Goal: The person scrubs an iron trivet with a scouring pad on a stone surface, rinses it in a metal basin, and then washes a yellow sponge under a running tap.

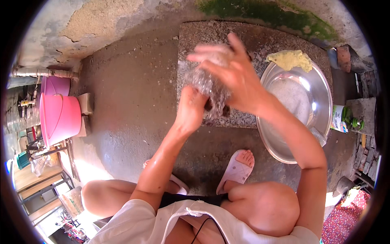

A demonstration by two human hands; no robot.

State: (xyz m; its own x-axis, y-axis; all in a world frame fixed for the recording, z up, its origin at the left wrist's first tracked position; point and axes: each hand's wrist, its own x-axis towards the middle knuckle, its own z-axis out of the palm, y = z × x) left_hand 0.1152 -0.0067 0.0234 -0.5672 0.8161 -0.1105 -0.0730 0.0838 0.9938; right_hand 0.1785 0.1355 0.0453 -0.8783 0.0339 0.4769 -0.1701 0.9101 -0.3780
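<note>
A pink bucket [61,116] stands far left, then the left hand [191,110] and right hand [233,75] each keep a closed grip on a soapy glass [209,87] above the stone slab [195,36], beside a steel basin [298,110] and green bottle [345,119].

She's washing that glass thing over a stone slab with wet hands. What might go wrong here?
1. The clear glass item looks wet, and both the left hand and right hand look wet too; it may slip and break on the stone slab.
2. The feet in open white sandals sit just below, so shards could land on them.
3. The ground looks wet, so slipping is possible.
</note>
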